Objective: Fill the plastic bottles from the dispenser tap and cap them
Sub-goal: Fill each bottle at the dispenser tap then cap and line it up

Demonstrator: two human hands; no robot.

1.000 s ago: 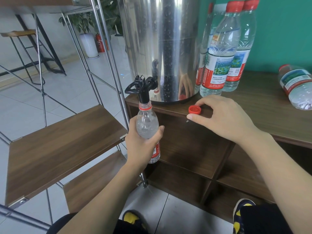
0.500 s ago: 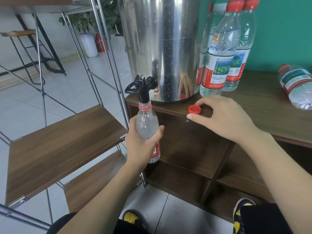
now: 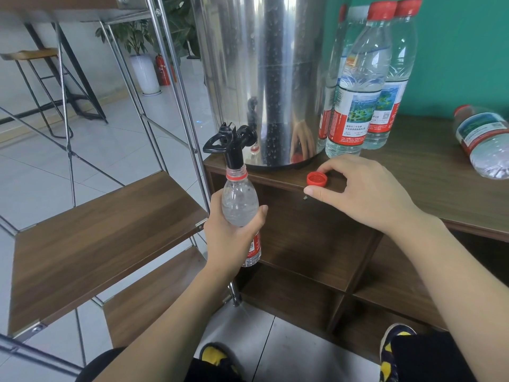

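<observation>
A bottle [image 3: 239, 208] sits under the tap [image 3: 230, 142] at the bench's [image 3: 429, 177] left edge; a cap [image 3: 317, 179] lies right of it, upright bottles [image 3: 358, 100] behind.

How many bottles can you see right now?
5: one bottle under the tap in the left hand, three capped upright beside the dispenser, one lying at the far right. Others may be hidden.

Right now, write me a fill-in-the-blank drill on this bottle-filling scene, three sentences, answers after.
1. The left hand holds the uncapped bottle with its mouth under the black ____.
2. The right hand touches a loose cap whose colour is ____.
3. At the far right of the cabinet top, one capped bottle is ____ rather than standing.

Missing words: tap; red; lying on its side
</observation>
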